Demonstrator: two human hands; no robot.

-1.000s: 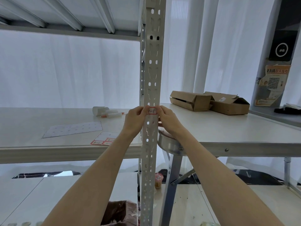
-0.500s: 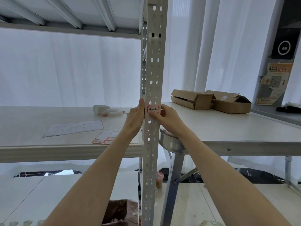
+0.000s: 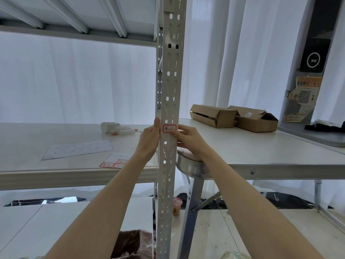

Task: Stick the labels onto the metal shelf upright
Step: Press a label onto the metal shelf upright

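Note:
The grey perforated metal shelf upright runs top to bottom through the middle of the view. A white label with a red border, handwritten "4-1", lies flat on its front face at shelf height. My left hand clasps the upright's left edge, thumb pointing up just left of the label. My right hand is at the right edge, its thumb pressing the label's lower right corner.
On the shelf board lie a label sheet with red-bordered labels, a blank backing sheet and white rolls with a marker. A table to the right carries two cardboard boxes and a round metal tin.
The label went from being held by both ends in front of the upright to lying flat on it. My left thumb slid off to the left edge; my right thumb stays on it.

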